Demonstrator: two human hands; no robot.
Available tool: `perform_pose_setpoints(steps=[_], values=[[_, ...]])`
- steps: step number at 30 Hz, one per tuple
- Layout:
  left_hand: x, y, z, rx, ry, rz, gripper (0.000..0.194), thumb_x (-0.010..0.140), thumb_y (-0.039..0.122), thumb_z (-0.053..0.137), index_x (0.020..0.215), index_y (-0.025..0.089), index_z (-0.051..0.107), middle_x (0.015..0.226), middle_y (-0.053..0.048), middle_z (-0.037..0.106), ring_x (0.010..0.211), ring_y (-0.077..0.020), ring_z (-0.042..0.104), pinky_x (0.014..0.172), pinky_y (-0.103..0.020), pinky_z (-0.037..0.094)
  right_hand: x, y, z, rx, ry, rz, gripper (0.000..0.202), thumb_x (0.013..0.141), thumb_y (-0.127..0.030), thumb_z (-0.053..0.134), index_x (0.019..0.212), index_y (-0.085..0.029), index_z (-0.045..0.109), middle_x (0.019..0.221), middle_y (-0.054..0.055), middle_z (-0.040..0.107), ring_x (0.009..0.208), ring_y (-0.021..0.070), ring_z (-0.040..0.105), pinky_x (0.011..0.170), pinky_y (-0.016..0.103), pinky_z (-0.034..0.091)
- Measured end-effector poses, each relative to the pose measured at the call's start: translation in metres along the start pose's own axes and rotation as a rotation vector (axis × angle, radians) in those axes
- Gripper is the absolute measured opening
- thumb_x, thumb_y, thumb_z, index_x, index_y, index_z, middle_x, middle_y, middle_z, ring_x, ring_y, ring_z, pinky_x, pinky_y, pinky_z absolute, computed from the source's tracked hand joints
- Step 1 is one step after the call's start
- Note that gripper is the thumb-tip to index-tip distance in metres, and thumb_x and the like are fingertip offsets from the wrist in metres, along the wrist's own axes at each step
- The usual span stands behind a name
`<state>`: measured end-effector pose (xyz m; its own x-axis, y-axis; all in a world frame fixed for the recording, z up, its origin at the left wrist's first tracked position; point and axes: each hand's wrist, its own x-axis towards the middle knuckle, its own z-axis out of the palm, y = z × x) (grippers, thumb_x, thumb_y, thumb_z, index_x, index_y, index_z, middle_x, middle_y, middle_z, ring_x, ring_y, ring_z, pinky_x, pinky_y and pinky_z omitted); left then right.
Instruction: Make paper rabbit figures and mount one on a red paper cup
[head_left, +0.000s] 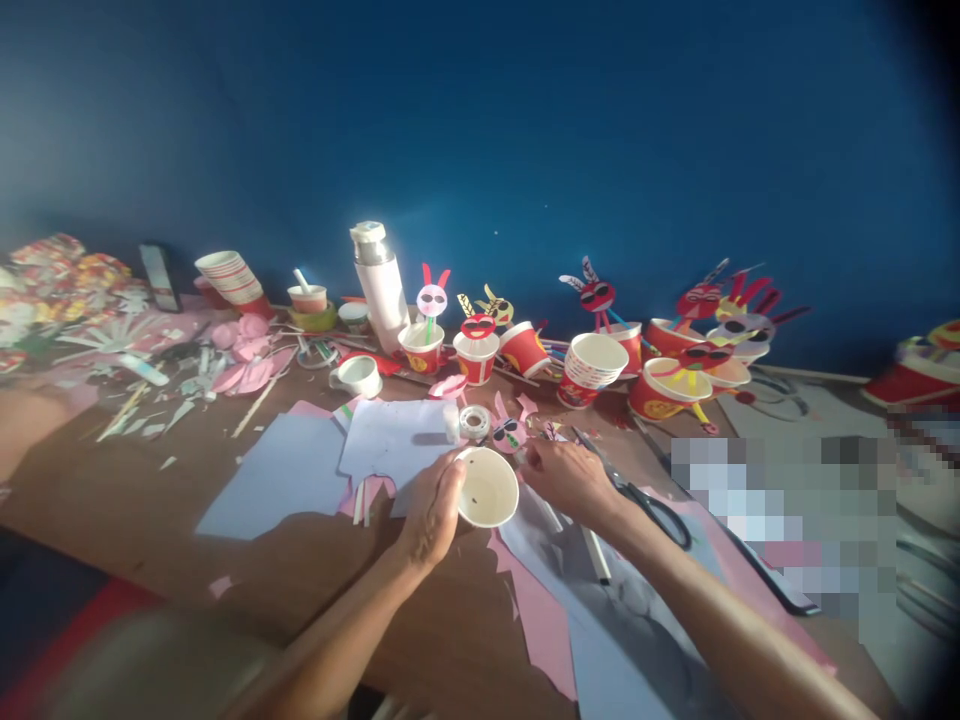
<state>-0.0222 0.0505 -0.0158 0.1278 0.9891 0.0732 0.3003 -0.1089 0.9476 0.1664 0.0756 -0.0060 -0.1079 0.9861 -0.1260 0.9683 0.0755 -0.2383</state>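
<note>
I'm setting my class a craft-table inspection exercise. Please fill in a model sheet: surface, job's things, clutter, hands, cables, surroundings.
Surface: brown table, partly covered by paper sheets and scraps.
Job's things: paper cup, mouth towards the camera, dark specks inside; pink rabbit-eared cutout with sunglasses, just beyond it.
Clutter: scissors on the right; tape roll; white mug; stacked paper cups.
Hands: left hand holds the cup, fingers at its side; right hand is near the cutout, its grip unclear.
Cables: nothing seen for certain.
Surroundings: blue wall behind; thermos flask standing before it.
</note>
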Motion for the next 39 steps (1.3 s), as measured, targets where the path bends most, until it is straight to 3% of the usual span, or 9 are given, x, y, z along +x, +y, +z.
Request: perform_pose_setpoints(steps=[5,8,12,15,19,25,34,39], values=[[-0.002,-0.001,0.003,-0.046,0.011,-0.007,0.042,0.095,0.035,0.029,0.118,0.014,0.057,0.118,-0.008,0.063,0.110,-0.0213,0.054,0.094,-0.031,0.039,-0.009,0.016,-0.025,0.207,0.123,-0.040,0.008,0.078,-0.023,0.056,0.071,-0.020,0.057,0.064,-0.002,0.063,0.062,0.0157,0.059,0.056,0.026,0.039],[-0.003,-0.003,0.004,-0.105,0.014,-0.025,0.045,0.095,0.039,0.028,0.119,0.014,0.057,0.122,-0.009,0.060,0.115,-0.0219,0.051,0.098,-0.032,0.037,-0.020,0.021,-0.040,0.320,0.209,-0.030,0.007,0.079,-0.026,0.053,0.075,-0.021,0.055,0.063,-0.003,0.061,0.057,0.0138,0.056,0.054,0.025,0.040],[-0.003,-0.004,0.004,-0.105,0.017,-0.064,0.046,0.094,0.040,0.028,0.117,0.013,0.057,0.122,-0.011,0.060,0.116,-0.0234,0.050,0.098,-0.034,0.036,-0.036,0.014,-0.045,0.673,0.330,-0.025,0.012,0.082,-0.030,0.052,0.091,-0.022,0.054,0.072,-0.001,0.067,0.061,0.0144,0.062,0.053,0.023,0.046],[-0.003,-0.002,0.003,-0.052,-0.002,-0.058,0.043,0.094,0.037,0.030,0.116,0.013,0.058,0.120,-0.011,0.061,0.113,-0.0237,0.052,0.098,-0.036,0.035,-0.047,0.002,-0.045,0.926,0.484,-0.024,0.013,0.076,-0.031,0.061,0.084,-0.020,0.060,0.071,0.001,0.069,0.064,0.0187,0.065,0.055,0.027,0.048],[-0.002,0.002,0.001,-0.023,-0.008,-0.026,0.039,0.093,0.031,0.031,0.113,0.014,0.060,0.116,-0.009,0.063,0.111,-0.0229,0.052,0.096,-0.034,0.037,-0.054,-0.011,-0.040,0.856,0.568,-0.090,0.011,0.074,-0.027,0.060,0.067,-0.019,0.062,0.063,0.002,0.066,0.064,0.0194,0.062,0.064,0.032,0.048],[-0.003,0.005,0.002,-0.038,-0.071,0.019,0.036,0.093,0.033,0.035,0.114,0.018,0.061,0.110,-0.007,0.066,0.100,-0.0227,0.057,0.090,-0.033,0.041,-0.047,-0.019,-0.017,0.826,0.559,-0.167,0.009,0.076,-0.024,0.054,0.072,-0.018,0.059,0.065,0.002,0.062,0.061,0.0168,0.057,0.058,0.029,0.047],[-0.008,0.006,0.004,-0.068,-0.116,0.057,0.035,0.093,0.028,0.037,0.122,0.021,0.056,0.124,-0.006,0.059,0.114,-0.0237,0.052,0.099,-0.037,0.037,-0.044,-0.024,-0.003,0.687,0.608,-0.285,0.009,0.074,-0.019,0.051,0.079,-0.019,0.059,0.070,0.000,0.064,0.060,0.0150,0.058,0.059,0.026,0.047],[-0.011,0.009,0.005,-0.043,-0.119,0.121,0.036,0.093,0.023,0.034,0.122,0.022,0.056,0.125,-0.006,0.058,0.118,-0.0244,0.048,0.101,-0.039,0.035,-0.045,-0.024,0.005,0.592,0.613,-0.340,0.013,0.074,-0.017,0.052,0.085,-0.021,0.058,0.079,0.002,0.067,0.066,0.0177,0.061,0.063,0.030,0.048]])
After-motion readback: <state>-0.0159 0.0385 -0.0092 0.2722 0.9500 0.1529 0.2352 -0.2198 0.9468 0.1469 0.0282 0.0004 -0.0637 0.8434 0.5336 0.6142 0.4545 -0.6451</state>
